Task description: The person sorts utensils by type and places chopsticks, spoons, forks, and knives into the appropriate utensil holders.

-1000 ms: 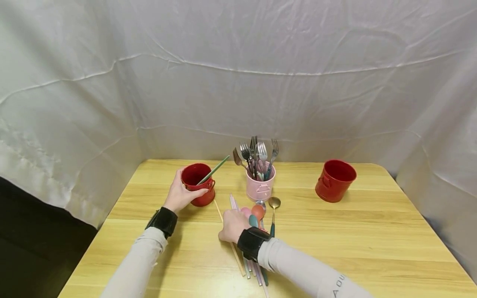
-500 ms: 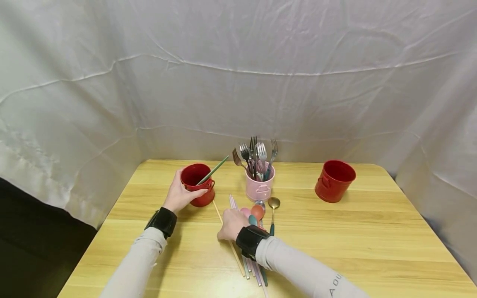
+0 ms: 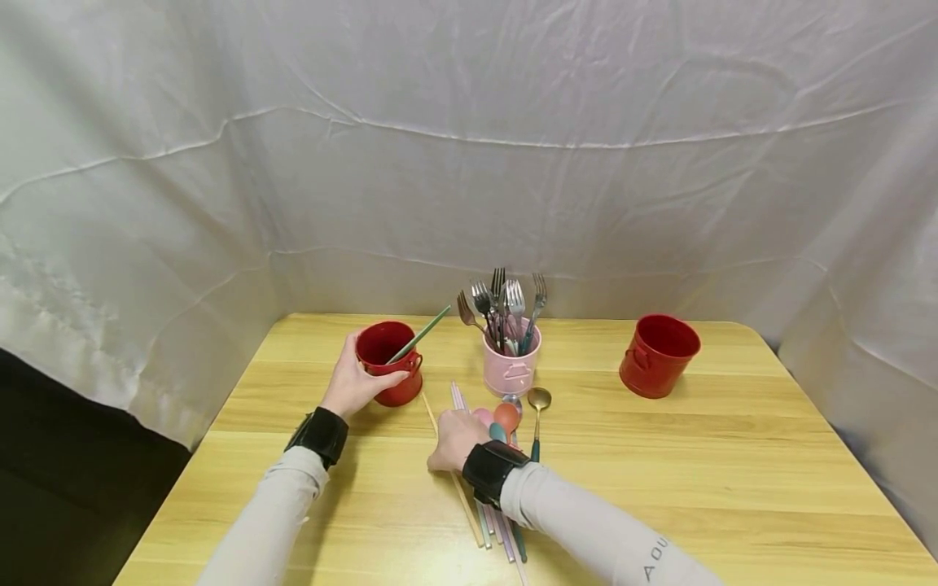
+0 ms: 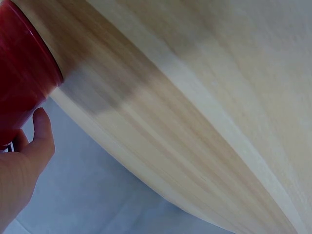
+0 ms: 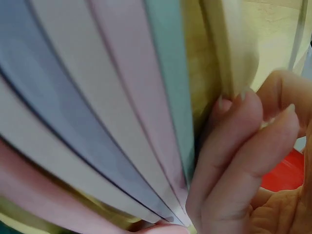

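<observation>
My left hand point(image 3: 352, 386) grips the left red bucket point(image 3: 399, 391) by its side, thumb across the front near the handle. A green chopstick point(image 3: 421, 334) leans out of that bucket over its right rim. Low over the table, my right hand point(image 3: 456, 441) pinches a pale yellow chopstick point(image 3: 469, 514) with curled fingers. In the right wrist view, the yellow chopstick point(image 5: 229, 48) runs into the fingertips, beside a fan of pastel chopsticks point(image 5: 124, 63). Several spoons, among them an orange spoon point(image 3: 506, 416) and a gold spoon point(image 3: 539, 398), lie right of the hand; it partly hides the pile.
Behind the pile stands a pink bucket point(image 3: 507, 374) with several forks point(image 3: 515, 299) upright in it. A second red bucket point(image 3: 655, 366) stands at the right on the wooden table point(image 3: 696, 464). Grey cloth point(image 3: 469, 187) hangs behind the table.
Hardly anything differs. The yellow chopstick has shifted slightly under my right hand, which stays nearly in place. My left hand keeps its hold on the red bucket.
</observation>
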Available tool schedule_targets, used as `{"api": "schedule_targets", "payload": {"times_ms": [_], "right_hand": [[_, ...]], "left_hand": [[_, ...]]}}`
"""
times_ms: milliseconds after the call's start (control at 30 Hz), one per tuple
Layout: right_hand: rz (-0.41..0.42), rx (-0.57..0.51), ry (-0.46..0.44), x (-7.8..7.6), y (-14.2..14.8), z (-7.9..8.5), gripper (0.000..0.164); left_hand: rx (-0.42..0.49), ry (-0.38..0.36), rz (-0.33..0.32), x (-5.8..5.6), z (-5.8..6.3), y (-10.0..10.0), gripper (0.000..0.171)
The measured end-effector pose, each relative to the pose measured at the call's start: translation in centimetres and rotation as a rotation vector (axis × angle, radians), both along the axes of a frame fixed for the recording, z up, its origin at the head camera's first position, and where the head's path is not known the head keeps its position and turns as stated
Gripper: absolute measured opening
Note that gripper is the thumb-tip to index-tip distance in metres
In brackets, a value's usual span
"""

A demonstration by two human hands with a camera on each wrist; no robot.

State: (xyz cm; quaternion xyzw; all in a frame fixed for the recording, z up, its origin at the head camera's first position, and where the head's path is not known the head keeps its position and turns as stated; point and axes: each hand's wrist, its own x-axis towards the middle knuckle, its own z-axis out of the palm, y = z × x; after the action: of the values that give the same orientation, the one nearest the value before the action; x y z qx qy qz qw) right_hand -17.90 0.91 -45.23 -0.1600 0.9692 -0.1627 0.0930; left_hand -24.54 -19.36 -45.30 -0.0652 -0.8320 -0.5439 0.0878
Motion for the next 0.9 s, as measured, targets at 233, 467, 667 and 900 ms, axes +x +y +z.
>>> {"api": "schedule_targets", "payload": {"times_ms": [233, 467, 667, 900], "right_hand": [[-0.019, -0.048, -0.055, 0.0, 0.3, 0.1, 0.023], [-0.035, -0.169, -0.182, 0.2, 1.1, 0.6, 0.020], [0.011, -0.262, -0.130, 0.1, 1.8, 0.8, 0.025], [0.044, -0.322, -0.031, 0.1, 2.4, 1.0, 0.011]], "left_hand": [[0.000, 0.000, -0.007, 0.1, 0.2, 0.1, 0.091], [0.034, 0.007, -0.023, 1.5, 2.6, 0.9, 0.086], [0.021, 0.012, -0.031, 2.0, 3.3, 1.2, 0.085], [0.043, 0.021, -0.037, 1.8, 2.9, 1.0, 0.086]]}}
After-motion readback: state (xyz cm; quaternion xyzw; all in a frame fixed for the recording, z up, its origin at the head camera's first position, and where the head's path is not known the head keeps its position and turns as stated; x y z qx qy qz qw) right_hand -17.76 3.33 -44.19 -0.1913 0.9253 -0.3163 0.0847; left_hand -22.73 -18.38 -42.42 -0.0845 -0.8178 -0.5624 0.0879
